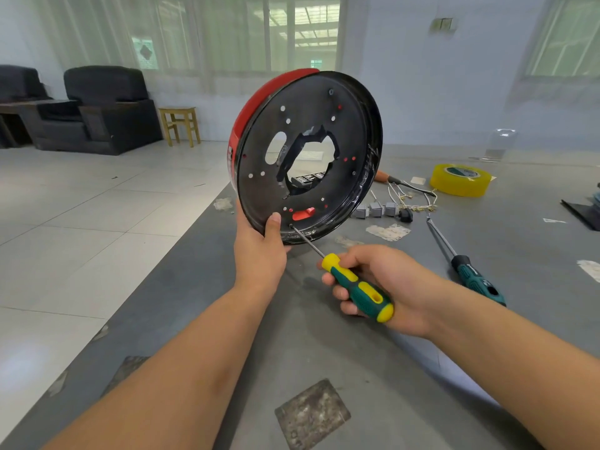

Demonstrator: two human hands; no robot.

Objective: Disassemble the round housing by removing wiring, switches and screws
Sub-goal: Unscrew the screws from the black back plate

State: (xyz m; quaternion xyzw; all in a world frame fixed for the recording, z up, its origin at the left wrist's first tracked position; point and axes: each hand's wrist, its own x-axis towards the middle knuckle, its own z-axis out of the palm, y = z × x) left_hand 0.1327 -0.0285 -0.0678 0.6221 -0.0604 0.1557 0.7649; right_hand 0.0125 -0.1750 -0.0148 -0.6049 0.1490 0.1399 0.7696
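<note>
Round housing point(324, 102), black inside with a red outer shell, is held upright on edge above the near-left part of the grey counter point(357, 358), open face toward the camera. Its plate shows a jagged central cutout, an oval hole and several small holes.

Left hand point(259, 254) grips the housing at its bottom rim, thumb lying on the inner face, fingers curled behind the rim.

Right hand point(386, 280) has its fingers wrapped around the yellow-and-green handle of a screwdriver point(357, 289). The shaft angles up and left; its tip meets the lower rim of the housing just right of the left thumb.

On the counter to the right: a second screwdriver point(467, 271) with a dark green handle, lying apart from the hands. Farther off, three small grey switches point(376, 210) in a row beside a bundle of white wires point(412, 198). A roll of yellow tape point(461, 180) sits far right, beyond the wires.

Background: dark armchairs point(100, 108) and a wooden stool point(180, 125) on the tiled floor point(81, 206).
</note>
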